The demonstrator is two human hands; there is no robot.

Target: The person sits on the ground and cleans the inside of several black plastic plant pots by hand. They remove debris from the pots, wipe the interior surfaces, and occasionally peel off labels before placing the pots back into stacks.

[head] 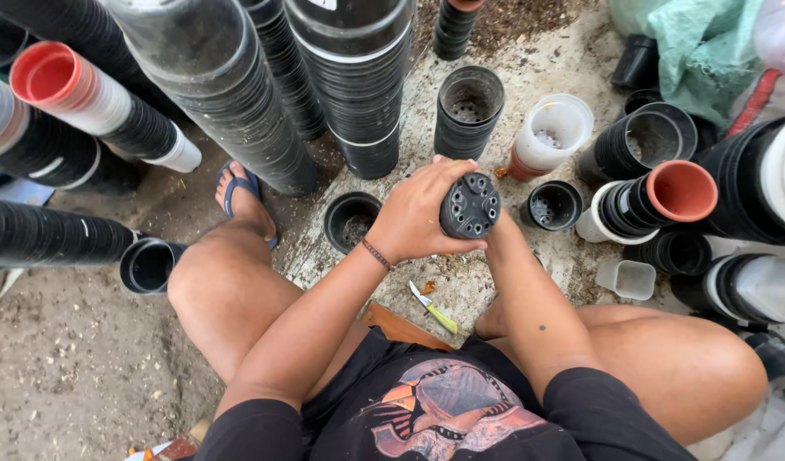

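Head cam looks straight down on someone sitting on the ground, totally hemmed in by pots. Left hand (422,213) is wrapped over a small black pot (470,205), held bottom-up so the drain holes show. Right hand is tucked behind that pot, so can't tell what its fingers are doing. A yellow-handled knife (432,308) lies just below, an empty black pot (351,219) beside the left wrist, tall black pot stacks (358,77) crowding ahead.

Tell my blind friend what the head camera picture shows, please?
A seated person's left hand holds a small black plastic pot upside down, its holed bottom showing. Tall stacks of black pots stand around, and a small knife lies on the ground.
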